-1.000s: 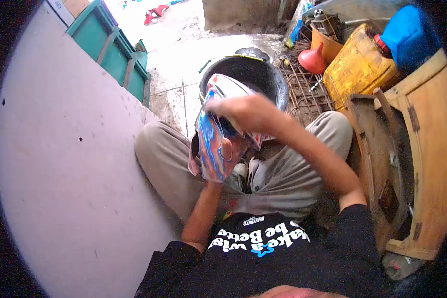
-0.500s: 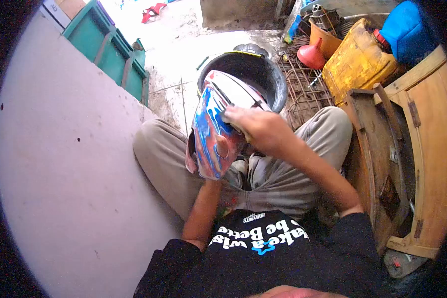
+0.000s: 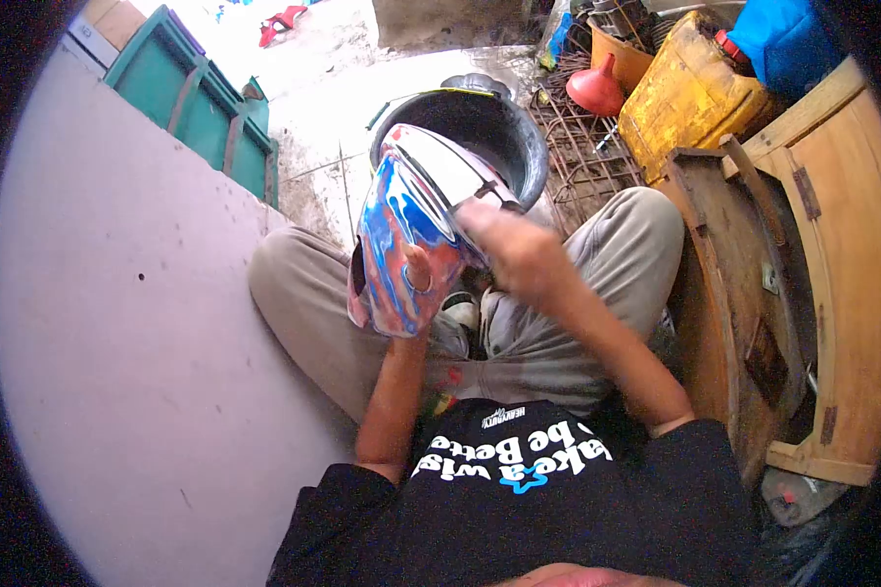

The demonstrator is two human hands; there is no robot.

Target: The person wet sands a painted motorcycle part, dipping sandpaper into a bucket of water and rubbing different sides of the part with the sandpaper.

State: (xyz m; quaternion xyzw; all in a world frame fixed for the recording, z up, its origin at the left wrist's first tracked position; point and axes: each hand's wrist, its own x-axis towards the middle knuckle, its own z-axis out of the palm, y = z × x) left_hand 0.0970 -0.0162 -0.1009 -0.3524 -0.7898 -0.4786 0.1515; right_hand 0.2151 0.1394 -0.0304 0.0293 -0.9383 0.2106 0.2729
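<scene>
A curved motorcycle fairing (image 3: 392, 220), streaked with blue, white and faded red, is tilted up above my lap. My left hand (image 3: 419, 269) supports it from beneath and behind; one digit shows through a round hole, and the rest of that hand is mostly hidden. My right hand (image 3: 519, 245) is bent over the fairing's right side, its fingertips pressed together against the surface near the dark edge line. Motion blurs these fingers, and a small dark patch under them is too unclear to name. Just beyond the fairing stands a black bucket (image 3: 531, 147).
To the right are a yellow jerrycan (image 3: 700, 93), a red funnel (image 3: 597, 88), rusty wire mesh (image 3: 582, 166) and wooden furniture parts (image 3: 842, 254). A pale wall (image 3: 137, 372) runs close along my left, with a green wooden frame (image 3: 191, 103) beyond it.
The view has shifted slightly, so everything sits a little further left and up. My right hand has slid a short way along the fairing, towards its right edge.
</scene>
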